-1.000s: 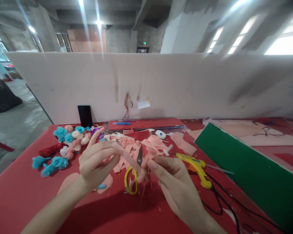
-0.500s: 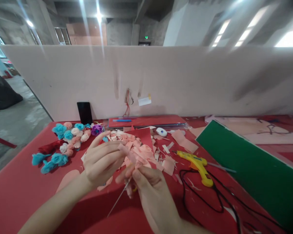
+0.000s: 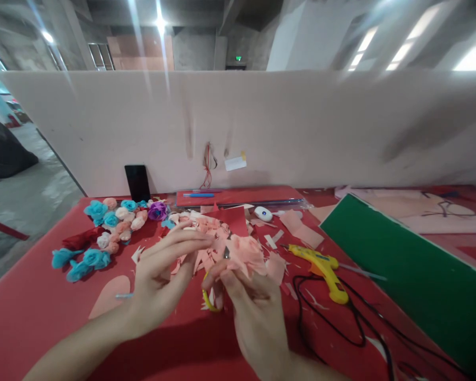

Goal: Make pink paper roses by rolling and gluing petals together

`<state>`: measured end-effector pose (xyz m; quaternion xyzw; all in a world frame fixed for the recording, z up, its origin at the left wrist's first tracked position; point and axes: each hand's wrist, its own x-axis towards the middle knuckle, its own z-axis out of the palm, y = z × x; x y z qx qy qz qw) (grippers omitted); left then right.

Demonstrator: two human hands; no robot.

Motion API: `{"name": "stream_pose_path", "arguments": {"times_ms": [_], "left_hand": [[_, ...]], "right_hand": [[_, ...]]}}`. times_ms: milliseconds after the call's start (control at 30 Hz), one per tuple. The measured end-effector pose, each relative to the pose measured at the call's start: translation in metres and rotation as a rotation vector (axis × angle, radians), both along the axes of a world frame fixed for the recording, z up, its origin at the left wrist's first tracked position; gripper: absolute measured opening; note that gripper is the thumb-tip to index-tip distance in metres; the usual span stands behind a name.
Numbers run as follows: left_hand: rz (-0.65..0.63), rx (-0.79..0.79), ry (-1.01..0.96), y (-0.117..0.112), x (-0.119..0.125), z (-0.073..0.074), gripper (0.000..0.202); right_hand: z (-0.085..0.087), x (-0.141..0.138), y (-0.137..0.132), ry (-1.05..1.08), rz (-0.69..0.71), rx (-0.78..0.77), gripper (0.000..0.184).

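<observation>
My right hand [image 3: 257, 312] is closed on a pink crepe-paper flower [image 3: 246, 254], pinching it at its base with the ruffled petals facing away from me. A yellow scissors handle loop [image 3: 211, 301] shows beside the fingers of this hand, and a short dark metal piece lies just left of the flower; whether the hand holds the scissors cannot be made out. To the left, my left hand [image 3: 162, 275] hovers with fingers stretched out and thumb apart, holding nothing. Beyond both hands lies a heap of pink paper scraps [image 3: 200, 225].
Blue, pink, white and red paper flowers [image 3: 97, 259] lie at left, near a leaning black phone [image 3: 138, 182]. On the right are a yellow hot glue gun [image 3: 321, 267] with a looping black cord and a green board [image 3: 404, 280]. A white partition [image 3: 301, 127] stands behind the red table.
My left hand has moved off the pink flower and down a little, its fingers now apart from it. The flower has turned in my right hand, and the thin rod below it no longer shows.
</observation>
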<state>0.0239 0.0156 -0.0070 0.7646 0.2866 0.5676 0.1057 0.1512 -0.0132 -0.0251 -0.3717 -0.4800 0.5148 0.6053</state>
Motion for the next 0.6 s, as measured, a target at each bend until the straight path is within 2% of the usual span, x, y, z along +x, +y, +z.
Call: {"name": "stream_pose_path", "arguments": {"times_ms": [167, 400, 533, 600], "left_hand": [[-0.154, -0.196, -0.130, -0.011, 0.004, 0.003, 0.032], [-0.323, -0.481, -0.325, -0.010, 0.002, -0.005, 0.033], [-0.358, -0.682, -0.404, -0.004, -0.002, -0.003, 0.030], [-0.417, -0.792, -0.452, -0.001, -0.002, -0.002, 0.029]], "right_hand": [[-0.001, 0.003, 0.003, -0.087, -0.098, 0.039, 0.034], [0.003, 0.003, 0.004, -0.099, -0.059, 0.089, 0.024], [0.009, 0.003, 0.004, -0.073, -0.006, 0.082, 0.022], [0.010, 0.005, 0.005, -0.093, 0.019, 0.076, 0.024]]}}
